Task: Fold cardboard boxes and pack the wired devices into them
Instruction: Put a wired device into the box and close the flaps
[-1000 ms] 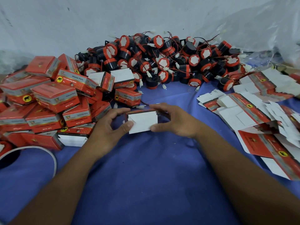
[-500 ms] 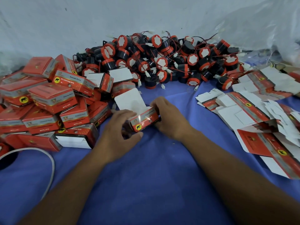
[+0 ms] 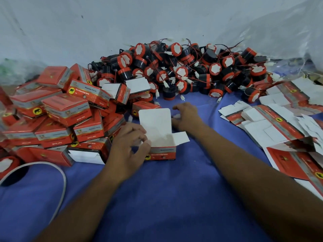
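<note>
One open box [image 3: 157,130], lid raised, is gripped by the left hand [image 3: 129,142]; whether the right hand [image 3: 187,116] holds anything cannot be told; devices [image 3: 181,72] are heaped beyond counting.

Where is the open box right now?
The open box stands centre of the head view on the blue cloth, lid flap up, the left hand holding its left side, the right hand just behind it, other boxes piled to its left.

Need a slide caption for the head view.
Left hand holds an open box; right hand beside it, near the device pile.
</note>
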